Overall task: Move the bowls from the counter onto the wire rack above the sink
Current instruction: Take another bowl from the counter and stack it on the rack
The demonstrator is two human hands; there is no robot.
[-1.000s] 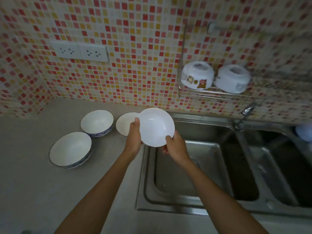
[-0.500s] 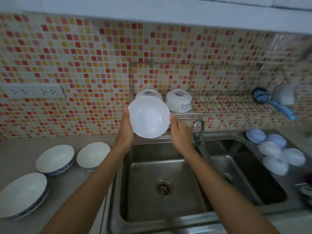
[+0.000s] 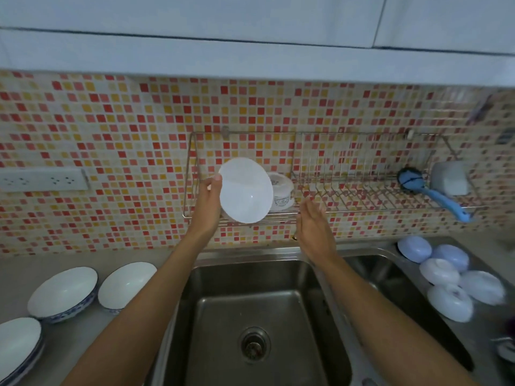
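Observation:
My left hand grips a plain white bowl by its left rim and holds it tilted on edge at the left end of the wire rack on the tiled wall. An upturned white bowl stands on the rack right behind it; anything further behind is hidden. My right hand hangs open just right of the held bowl, apart from it. On the counter at the left stand three blue-rimmed white bowls: one nearest the sink, one beside it, and one at the frame's edge.
A steel double sink lies below the rack. A blue-handled brush and a grey cup sit at the rack's right end. Several pale upturned bowls crowd the counter at the right. A socket strip is on the wall.
The bowl has risen from over the counter edge up to the rack. My right hand has let go of it and now only my left hand holds it.

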